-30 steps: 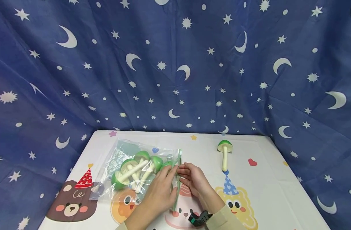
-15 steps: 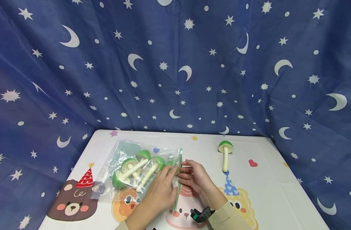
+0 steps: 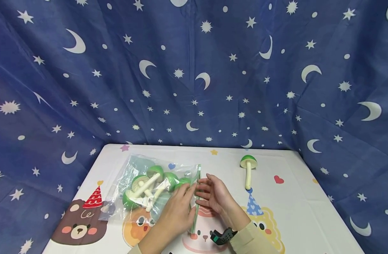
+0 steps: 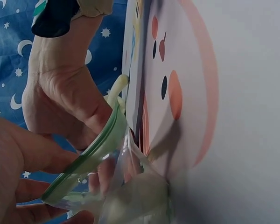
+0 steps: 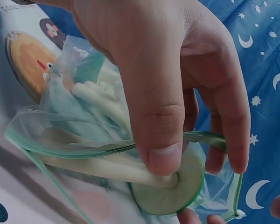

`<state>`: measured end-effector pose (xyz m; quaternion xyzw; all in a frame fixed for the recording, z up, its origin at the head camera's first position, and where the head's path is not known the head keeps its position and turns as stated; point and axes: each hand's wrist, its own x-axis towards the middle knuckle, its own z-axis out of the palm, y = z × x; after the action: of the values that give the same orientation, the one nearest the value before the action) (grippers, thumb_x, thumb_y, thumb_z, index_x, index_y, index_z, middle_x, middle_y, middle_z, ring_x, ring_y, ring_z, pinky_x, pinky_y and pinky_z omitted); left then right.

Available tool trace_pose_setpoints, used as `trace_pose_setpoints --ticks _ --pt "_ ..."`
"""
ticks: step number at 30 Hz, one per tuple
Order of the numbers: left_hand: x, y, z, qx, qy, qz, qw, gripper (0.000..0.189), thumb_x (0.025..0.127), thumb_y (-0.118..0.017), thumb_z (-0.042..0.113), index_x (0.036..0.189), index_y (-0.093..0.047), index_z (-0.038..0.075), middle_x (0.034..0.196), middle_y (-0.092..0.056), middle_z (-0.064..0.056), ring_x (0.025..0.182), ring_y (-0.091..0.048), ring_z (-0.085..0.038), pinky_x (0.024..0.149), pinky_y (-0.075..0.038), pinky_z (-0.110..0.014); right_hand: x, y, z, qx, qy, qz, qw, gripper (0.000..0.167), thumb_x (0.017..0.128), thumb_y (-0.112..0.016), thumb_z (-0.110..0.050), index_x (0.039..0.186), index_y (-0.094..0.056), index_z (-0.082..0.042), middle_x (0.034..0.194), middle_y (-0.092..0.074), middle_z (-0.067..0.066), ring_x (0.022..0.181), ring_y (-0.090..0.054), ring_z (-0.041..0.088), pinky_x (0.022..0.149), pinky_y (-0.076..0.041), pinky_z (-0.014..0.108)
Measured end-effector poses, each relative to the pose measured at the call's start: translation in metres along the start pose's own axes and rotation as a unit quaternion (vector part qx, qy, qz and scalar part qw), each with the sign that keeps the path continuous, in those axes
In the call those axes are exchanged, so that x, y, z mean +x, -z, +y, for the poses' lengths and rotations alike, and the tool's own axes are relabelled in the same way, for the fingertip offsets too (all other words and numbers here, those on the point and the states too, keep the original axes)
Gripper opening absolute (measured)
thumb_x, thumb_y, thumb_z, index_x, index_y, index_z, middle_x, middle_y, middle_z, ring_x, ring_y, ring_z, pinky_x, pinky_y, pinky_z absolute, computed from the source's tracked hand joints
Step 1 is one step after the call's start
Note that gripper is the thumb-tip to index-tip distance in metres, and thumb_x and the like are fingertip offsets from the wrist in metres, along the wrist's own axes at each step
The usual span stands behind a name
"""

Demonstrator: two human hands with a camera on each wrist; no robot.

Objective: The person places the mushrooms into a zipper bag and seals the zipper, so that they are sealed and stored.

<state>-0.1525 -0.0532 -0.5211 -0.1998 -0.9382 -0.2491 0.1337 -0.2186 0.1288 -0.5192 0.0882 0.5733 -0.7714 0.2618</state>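
Observation:
A clear zip bag [image 3: 117,197] lies flat, its green-edged mouth toward the right. Several toy mushrooms [image 3: 156,173] with green caps and cream stems are inside. My left hand [image 3: 178,208] holds the bag's mouth, thumb and fingers at the green zip edge. Just inside the opening, one mushroom [image 5: 149,184] sits under the left thumb [image 5: 163,158]. My right hand [image 3: 219,197] stands at the mouth with loosely bent, spread fingers. In the left wrist view, fingers of the right hand [image 4: 60,88] show through the plastic near a mushroom [image 4: 135,198], partly hidden.
Another green-capped mushroom [image 3: 248,173] lies apart toward the back right of the table. The white tablecloth [image 3: 308,211] is printed with cartoon animals. A blue curtain [image 3: 194,70] with moons and stars hangs around the table's back and sides.
The mushroom cap by the bag's mouth has shifted left, deeper into the bag, and the other mushrooms inside have moved slightly left. My right hand's fingers have spread; my left hand stays in place.

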Motion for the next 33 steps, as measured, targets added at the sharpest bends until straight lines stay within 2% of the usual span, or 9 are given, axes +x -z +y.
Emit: trace_pose_setpoints --ticks 7,12,19,23,28,33 --pt "-0.0023 -0.0011 0.0013 -0.006 0.004 -0.013 0.9999 0.079 0.086 -0.085 0.018 0.158 -0.053 0.007 0.152 -0.059 -0.014 0.138 -0.059 -0.032 0.116 -0.054 -0.049 0.0005 0.0017 0.0018 0.012 -0.004 -0.032 0.9994 0.067 0.110 -0.038 -0.056 0.145 -0.048 0.001 0.126 -0.073 0.014 0.112 -0.073 0.030 0.100 -0.062 0.053" --pt "-0.0024 -0.0010 0.0022 -0.002 0.002 -0.012 0.9999 0.078 0.086 -0.084 0.018 0.157 -0.053 0.007 0.151 -0.059 -0.013 0.138 -0.059 -0.032 0.116 -0.053 -0.048 0.0024 0.0022 0.0047 0.032 -0.006 -0.037 0.9988 0.069 0.110 -0.036 -0.057 0.148 -0.043 0.000 0.127 -0.071 0.017 0.115 -0.072 0.032 0.106 -0.059 0.057" --pt "-0.0025 -0.0006 0.0024 0.007 -0.006 -0.008 0.9999 0.076 0.085 -0.084 0.018 0.155 -0.056 0.008 0.148 -0.060 -0.012 0.134 -0.062 -0.030 0.114 -0.055 -0.047 0.0061 0.0024 0.0069 0.035 -0.006 -0.054 0.9979 0.074 0.109 -0.037 -0.062 0.149 -0.041 0.000 0.127 -0.071 0.015 0.115 -0.068 0.030 0.098 -0.062 0.049" --pt "-0.0022 -0.0004 0.0029 0.008 -0.009 -0.005 0.9999 0.076 0.085 -0.084 0.017 0.155 -0.056 0.010 0.147 -0.061 -0.010 0.131 -0.062 -0.028 0.110 -0.057 -0.045 0.0050 0.0007 0.0050 0.023 -0.014 -0.079 0.9965 0.074 0.108 -0.036 -0.067 0.146 -0.039 -0.004 0.130 -0.072 0.013 0.117 -0.063 0.029 0.097 -0.057 0.044" --pt "-0.0016 -0.0002 0.0031 0.015 -0.011 -0.005 0.9998 0.077 0.085 -0.084 0.018 0.156 -0.056 0.010 0.146 -0.061 -0.011 0.132 -0.062 -0.029 0.109 -0.057 -0.044 0.0040 -0.0009 0.0036 0.010 -0.021 -0.107 0.9940 0.069 0.107 -0.032 -0.070 0.140 -0.041 -0.009 0.123 -0.075 0.005 0.115 -0.061 0.024 0.094 -0.053 0.038" --pt "-0.0004 0.0004 0.0034 0.009 -0.002 -0.007 0.9999 0.078 0.086 -0.084 0.019 0.157 -0.054 0.010 0.148 -0.061 -0.011 0.133 -0.062 -0.029 0.109 -0.058 -0.045 0.0033 0.0002 0.0037 0.011 -0.020 -0.106 0.9941 0.074 0.107 -0.031 -0.070 0.146 -0.038 -0.007 0.126 -0.073 0.006 0.119 -0.060 0.025 0.096 -0.054 0.038"
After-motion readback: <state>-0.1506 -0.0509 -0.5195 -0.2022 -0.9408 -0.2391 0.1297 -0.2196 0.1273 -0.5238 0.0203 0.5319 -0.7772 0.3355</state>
